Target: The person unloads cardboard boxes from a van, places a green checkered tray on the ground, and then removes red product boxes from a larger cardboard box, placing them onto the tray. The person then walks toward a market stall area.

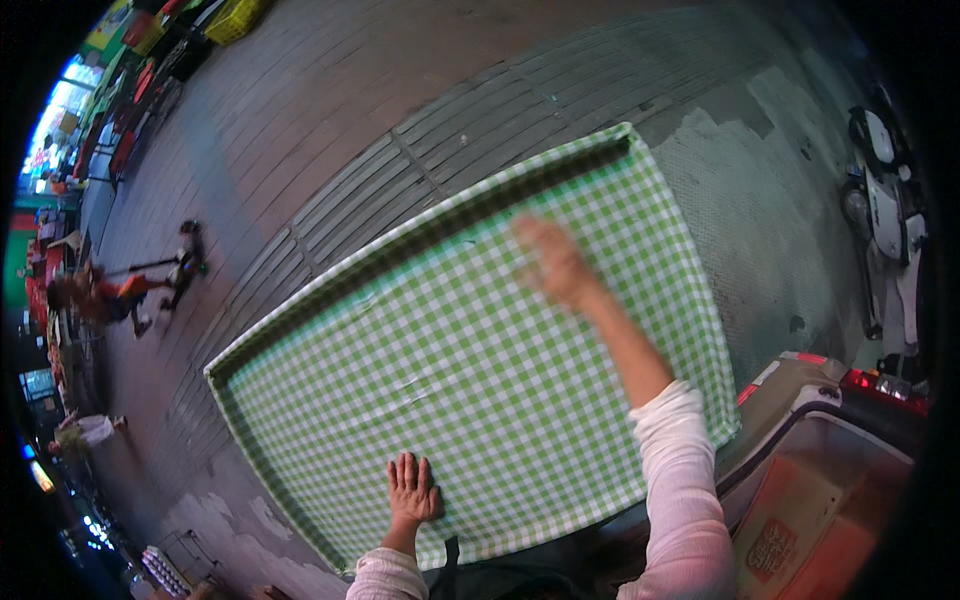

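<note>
A green-and-white checked cloth (420, 350) covers a large shallow tray-like surface with raised edges, filling the middle of the view. A few small creases show in the cloth near its centre. My left hand (410, 490) lies flat on the cloth near its front edge, fingers stretched out. Over the right half of the cloth, my right hand (555, 262) is blurred by motion; its fingers look extended and apart, with nothing visible in them. Whether it touches the cloth, I cannot tell. Dark shade runs along the inside of the far raised edge.
At the lower right stands a vehicle's open rear bed with a cardboard box (785, 530) in it. A white scooter (885, 210) is parked at the far right. On the left, a person (110, 295) rides a kick scooter across the paving, near stalls and a yellow crate (233, 20).
</note>
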Demonstrator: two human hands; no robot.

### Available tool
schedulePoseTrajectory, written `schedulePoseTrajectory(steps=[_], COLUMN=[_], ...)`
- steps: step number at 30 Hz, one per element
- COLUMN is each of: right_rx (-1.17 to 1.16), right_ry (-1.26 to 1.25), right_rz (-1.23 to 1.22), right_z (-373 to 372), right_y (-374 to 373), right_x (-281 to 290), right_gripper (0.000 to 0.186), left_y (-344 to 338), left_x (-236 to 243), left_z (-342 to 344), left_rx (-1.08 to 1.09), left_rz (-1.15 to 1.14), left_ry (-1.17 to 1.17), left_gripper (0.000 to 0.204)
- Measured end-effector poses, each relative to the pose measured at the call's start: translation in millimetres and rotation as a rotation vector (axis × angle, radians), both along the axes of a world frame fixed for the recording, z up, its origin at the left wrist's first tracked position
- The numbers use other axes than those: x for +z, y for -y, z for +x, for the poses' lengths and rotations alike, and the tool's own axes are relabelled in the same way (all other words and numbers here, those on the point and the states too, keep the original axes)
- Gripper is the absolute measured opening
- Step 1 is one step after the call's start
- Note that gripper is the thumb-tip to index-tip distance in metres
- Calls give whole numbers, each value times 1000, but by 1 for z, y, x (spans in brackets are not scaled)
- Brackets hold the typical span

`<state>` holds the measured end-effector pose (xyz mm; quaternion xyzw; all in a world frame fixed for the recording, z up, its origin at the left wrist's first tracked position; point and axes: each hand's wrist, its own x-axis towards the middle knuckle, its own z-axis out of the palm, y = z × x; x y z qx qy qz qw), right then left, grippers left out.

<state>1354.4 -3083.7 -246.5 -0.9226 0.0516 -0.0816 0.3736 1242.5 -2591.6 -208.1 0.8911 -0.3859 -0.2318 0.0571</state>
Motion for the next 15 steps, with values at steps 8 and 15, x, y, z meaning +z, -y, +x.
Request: schedulePoseTrajectory(steps=[8,15], right_rx=[-463,-112], right_ry=[-150,162], right_rz=[-253,93], right_z=[53,27], right_y=[-47,-71], right_x=[-45,4], right_gripper=[70,66], left_y=[0,-2], left_x=[1,2], left_z=[4,3], left_rx=[-13,7], left_rz=[4,24], left_ry=[-19,-14], left_gripper=[64,62])
